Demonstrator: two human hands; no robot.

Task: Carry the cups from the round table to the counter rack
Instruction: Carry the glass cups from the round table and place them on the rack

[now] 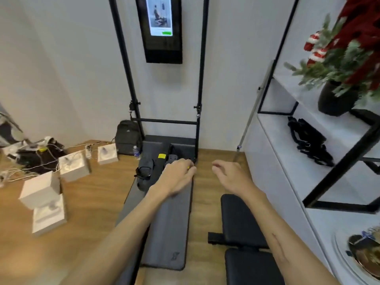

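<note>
No cups, round table or rack show here. The left hand [178, 175] and right hand [230, 174] hang empty, fingers loosely curled, over a grey mat [167, 221]. The black bench [244, 239] underfoot could trip a person turning to search.

Bare floor [207, 182] between mat [170, 223] and bench [240, 219], shelf frame [337, 167] rightward

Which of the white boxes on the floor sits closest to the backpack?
The small white box just left of the backpack; the other boxes lie farther left and nearer the camera.
</note>
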